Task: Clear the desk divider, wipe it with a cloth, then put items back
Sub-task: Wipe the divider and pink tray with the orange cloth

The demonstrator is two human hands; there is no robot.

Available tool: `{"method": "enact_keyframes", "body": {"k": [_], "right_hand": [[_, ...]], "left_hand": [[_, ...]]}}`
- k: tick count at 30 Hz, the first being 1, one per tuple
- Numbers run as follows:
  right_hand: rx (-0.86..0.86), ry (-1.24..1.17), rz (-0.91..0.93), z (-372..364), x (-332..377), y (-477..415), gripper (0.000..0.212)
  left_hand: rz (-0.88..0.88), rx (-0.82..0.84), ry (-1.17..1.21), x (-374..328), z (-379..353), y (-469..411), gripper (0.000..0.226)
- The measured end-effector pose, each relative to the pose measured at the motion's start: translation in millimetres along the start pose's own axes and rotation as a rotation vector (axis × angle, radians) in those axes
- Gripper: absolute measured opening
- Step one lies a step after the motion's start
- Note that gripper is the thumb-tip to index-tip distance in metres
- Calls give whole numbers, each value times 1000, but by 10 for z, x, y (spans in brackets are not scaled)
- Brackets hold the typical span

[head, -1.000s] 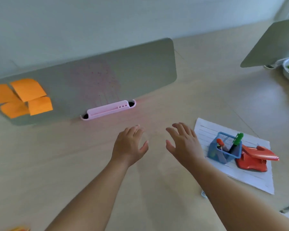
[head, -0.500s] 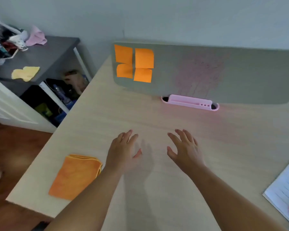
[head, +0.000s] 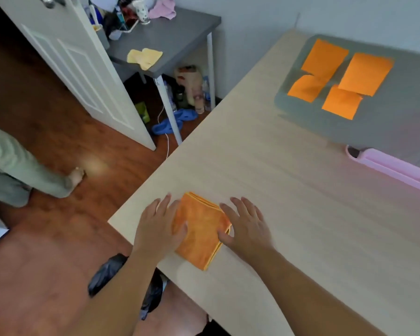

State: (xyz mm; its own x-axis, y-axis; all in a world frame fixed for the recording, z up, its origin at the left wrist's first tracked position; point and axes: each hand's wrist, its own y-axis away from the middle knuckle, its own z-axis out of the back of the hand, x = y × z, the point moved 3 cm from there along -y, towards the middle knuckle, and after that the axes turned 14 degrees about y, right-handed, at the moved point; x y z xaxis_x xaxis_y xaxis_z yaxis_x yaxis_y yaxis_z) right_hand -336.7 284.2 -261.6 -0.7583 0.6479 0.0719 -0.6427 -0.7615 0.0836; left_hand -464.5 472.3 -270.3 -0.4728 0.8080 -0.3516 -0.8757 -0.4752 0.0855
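A folded orange cloth (head: 200, 232) lies near the left corner of the light wooden desk (head: 289, 190). My left hand (head: 159, 226) rests over its left edge and my right hand (head: 246, 226) over its right edge, both with fingers spread flat. The grey desk divider (head: 386, 122) stands at the far right with several orange sticky notes (head: 337, 77) stuck on it. A pink tray (head: 393, 166) sits at the divider's base.
The desk's left edge drops to a wooden floor. A grey side table (head: 175, 42) with a yellow cloth (head: 144, 57) and clutter stands behind, beside a white door (head: 78, 64). Another person's leg (head: 22, 170) is at the left. A black bag (head: 107, 272) lies under the desk corner.
My view has swung left, away from the paper and pen holder. Both hands moved left across the desk and now lie on the orange cloth.
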Motion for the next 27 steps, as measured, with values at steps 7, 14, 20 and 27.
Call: {"method": "enact_keyframes", "body": {"k": [7, 14, 20, 27], "right_hand": [[114, 77, 69, -306, 664, -301, 96], [200, 78, 6, -549, 903, -460, 112], [-38, 125, 50, -597, 919, -366, 79], [-213, 94, 84, -597, 728, -232, 41]], "left_hand": [[138, 25, 49, 596, 15, 121, 68], [126, 30, 85, 801, -87, 107, 62], [126, -6, 111, 824, -160, 10, 54], [28, -102, 147, 684, -178, -145, 49]]}}
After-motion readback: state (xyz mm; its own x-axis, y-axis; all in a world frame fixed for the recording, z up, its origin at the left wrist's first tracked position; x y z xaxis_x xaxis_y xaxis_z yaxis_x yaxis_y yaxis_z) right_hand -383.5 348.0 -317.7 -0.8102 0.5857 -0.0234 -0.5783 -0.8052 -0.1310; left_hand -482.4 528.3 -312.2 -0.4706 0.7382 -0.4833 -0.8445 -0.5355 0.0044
